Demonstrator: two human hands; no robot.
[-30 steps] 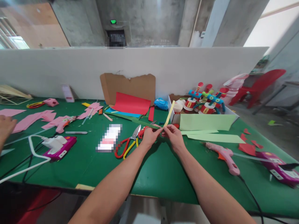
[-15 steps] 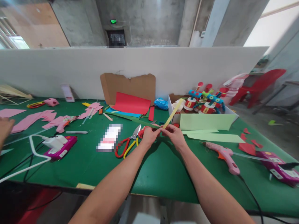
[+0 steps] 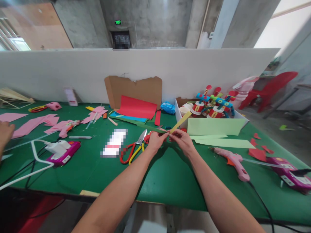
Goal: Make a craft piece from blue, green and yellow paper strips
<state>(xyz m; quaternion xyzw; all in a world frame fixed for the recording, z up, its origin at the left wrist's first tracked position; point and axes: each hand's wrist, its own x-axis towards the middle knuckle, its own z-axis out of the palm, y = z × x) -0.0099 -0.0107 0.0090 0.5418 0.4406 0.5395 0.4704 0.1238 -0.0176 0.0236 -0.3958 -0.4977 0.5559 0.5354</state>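
Note:
Fingertips of my left hand [image 3: 157,139] pinch the end of a long dark green paper strip [image 3: 136,123], which stretches away to the upper left. My right hand [image 3: 180,139] meets it, closed on a yellow paper strip [image 3: 181,122] that points up and to the right. Where the two strips come together, the fingers partly hide them. Scissors with red and yellow handles [image 3: 133,151] lie just left of my left hand. Beyond my right hand is a white box [image 3: 179,114] holding red, blue and green paper figures [image 3: 215,111].
A pink glue gun [image 3: 233,161] and purple power strip [image 3: 291,176] lie at right. Another power strip [image 3: 66,155], pink paper [image 3: 30,126] and another person's hand [image 3: 5,132] are at left. Red paper [image 3: 137,108] lies behind, before cardboard [image 3: 133,87].
The yellow strip has tilted lower toward the right. Both hands remain together in nearly the same place.

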